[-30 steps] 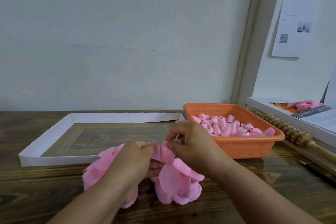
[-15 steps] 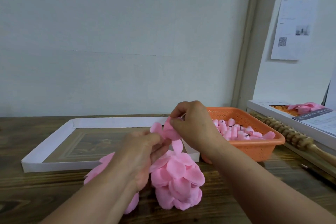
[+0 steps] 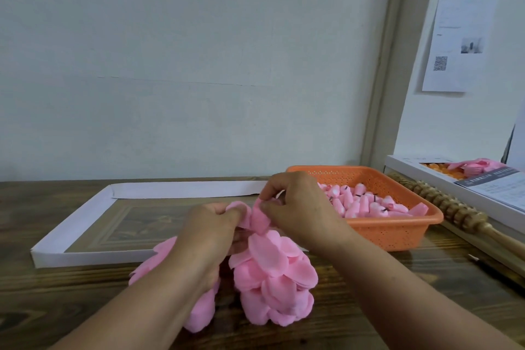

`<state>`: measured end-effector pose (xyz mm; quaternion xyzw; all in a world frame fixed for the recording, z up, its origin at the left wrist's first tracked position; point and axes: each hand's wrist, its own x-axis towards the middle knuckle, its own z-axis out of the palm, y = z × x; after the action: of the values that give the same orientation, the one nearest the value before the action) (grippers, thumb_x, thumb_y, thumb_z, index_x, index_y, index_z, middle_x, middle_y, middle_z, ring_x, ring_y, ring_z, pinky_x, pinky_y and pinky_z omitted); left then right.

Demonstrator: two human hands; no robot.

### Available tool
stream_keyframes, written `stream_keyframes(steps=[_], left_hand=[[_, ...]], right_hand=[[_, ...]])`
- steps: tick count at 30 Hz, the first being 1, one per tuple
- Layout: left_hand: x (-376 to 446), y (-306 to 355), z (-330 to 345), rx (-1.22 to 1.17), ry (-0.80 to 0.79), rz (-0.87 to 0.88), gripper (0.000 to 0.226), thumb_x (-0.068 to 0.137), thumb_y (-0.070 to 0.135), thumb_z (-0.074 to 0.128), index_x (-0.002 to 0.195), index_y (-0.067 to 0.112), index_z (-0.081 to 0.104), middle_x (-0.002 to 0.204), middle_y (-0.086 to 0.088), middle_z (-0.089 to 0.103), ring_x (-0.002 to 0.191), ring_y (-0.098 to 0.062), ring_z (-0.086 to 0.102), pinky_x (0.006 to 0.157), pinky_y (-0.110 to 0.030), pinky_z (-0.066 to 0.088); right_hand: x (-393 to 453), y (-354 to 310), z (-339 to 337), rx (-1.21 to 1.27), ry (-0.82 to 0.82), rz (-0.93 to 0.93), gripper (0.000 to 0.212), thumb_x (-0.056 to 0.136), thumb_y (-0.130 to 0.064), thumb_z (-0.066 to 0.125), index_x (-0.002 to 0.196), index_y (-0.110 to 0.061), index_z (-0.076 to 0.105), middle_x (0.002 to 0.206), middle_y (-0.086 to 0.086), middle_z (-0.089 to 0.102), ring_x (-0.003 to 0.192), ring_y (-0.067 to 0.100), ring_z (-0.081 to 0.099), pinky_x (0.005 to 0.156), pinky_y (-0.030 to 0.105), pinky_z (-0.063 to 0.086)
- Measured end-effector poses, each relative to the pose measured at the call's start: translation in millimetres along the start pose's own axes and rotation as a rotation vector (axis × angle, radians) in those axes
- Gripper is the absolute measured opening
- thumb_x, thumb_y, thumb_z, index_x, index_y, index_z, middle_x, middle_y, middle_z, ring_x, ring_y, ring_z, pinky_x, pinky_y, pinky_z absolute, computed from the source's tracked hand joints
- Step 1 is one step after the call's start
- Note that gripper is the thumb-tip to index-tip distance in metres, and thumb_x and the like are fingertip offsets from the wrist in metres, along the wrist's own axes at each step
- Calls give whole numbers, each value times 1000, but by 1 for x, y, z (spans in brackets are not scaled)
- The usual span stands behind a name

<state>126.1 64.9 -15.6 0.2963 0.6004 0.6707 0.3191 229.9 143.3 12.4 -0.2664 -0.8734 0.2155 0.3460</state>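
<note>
A loose heap of pink fabric petals (image 3: 272,278) lies on the wooden table (image 3: 369,307) in front of me. My left hand (image 3: 207,239) grips a bunch of these petals from the left, fingers curled round them. My right hand (image 3: 295,210) pinches a single pink petal (image 3: 260,217) at the top of the bunch, between thumb and fingertips. Both hands meet just above the heap. More petals spill out under my left forearm.
An orange plastic basket (image 3: 397,233) with several small pink rolled buds stands to the right of my hands. A shallow white cardboard tray (image 3: 71,224) lies behind on the left. A wooden roller (image 3: 454,210) and a white box (image 3: 426,176) sit at the far right.
Both hands rose from the heap with petals, then came down a little. My right hand keeps its pinch on a petal at the top of the bunch held by my left hand.
</note>
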Motion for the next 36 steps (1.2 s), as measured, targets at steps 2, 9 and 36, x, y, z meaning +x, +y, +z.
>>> stream_keyframes(steps=[2,9,36], left_hand=[[-1,0,-2,94,-15,39,46,94,7,51,54,12,73,60,-7,71,47,-12,63,48,-22,53],[1,-3,-5,216,-29,62,37,97,15,52,66,8,72,64,-12,72,60,-22,61,63,-30,52],[0,-10,-17,178,-243,60,30,97,5,48,83,10,75,87,-19,73,77,-26,57,71,-29,52]], right_hand=[[-3,1,5,7,-20,-5,21,79,0,59,68,-17,62,41,-17,50,45,-7,47,45,9,34],[-2,-1,10,-33,-128,-72,11,82,-3,61,77,-9,68,66,-16,48,59,-3,45,52,5,34],[5,0,6,204,-204,102,26,82,3,60,64,-16,59,35,-10,52,38,9,54,44,25,50]])
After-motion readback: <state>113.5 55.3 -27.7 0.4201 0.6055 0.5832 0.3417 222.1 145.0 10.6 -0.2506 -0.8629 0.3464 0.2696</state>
